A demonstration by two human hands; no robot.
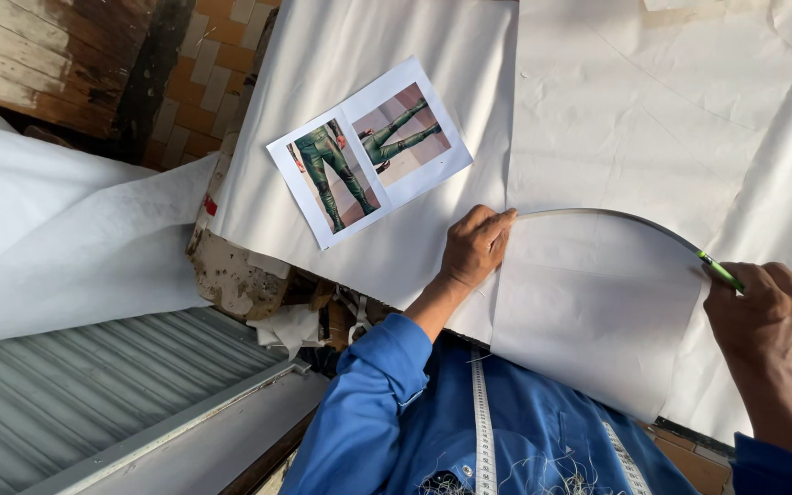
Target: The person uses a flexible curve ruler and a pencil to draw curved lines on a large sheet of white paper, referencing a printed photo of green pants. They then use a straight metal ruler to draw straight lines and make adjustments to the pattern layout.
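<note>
Hanging nearest the lens, a white measuring tape (pixel 481 412) is draping down over the person's blue jacket (pixel 506 431), with a second length of it showing further right.

Beyond it, the left hand (pixel 475 246) is pressing down on one end of a thin, flexible curved strip (pixel 598 214), its fingers (pixel 497 223) curled together and bearing on the strip where it meets the white paper (pixel 588 312). That strip is arching across the paper from the left hand over to the right hand (pixel 767 312).

On the right, the fingers are closing tightly around a green pencil (pixel 720 271), whose tip is lying against the far end of the strip; the fist is nearly shut, knuckles upward.

Paper sheets are covering most of the surface (pixel 231 275), whose chipped, worn edge is showing at the left. A printed sheet with two photos of green leggings (pixel 368 151) is lying on the paper, well apart from both hands, above and left of the left hand. White fabric (pixel 57 238) is spilling off to the left above a corrugated metal panel (pixel 75 394).
</note>
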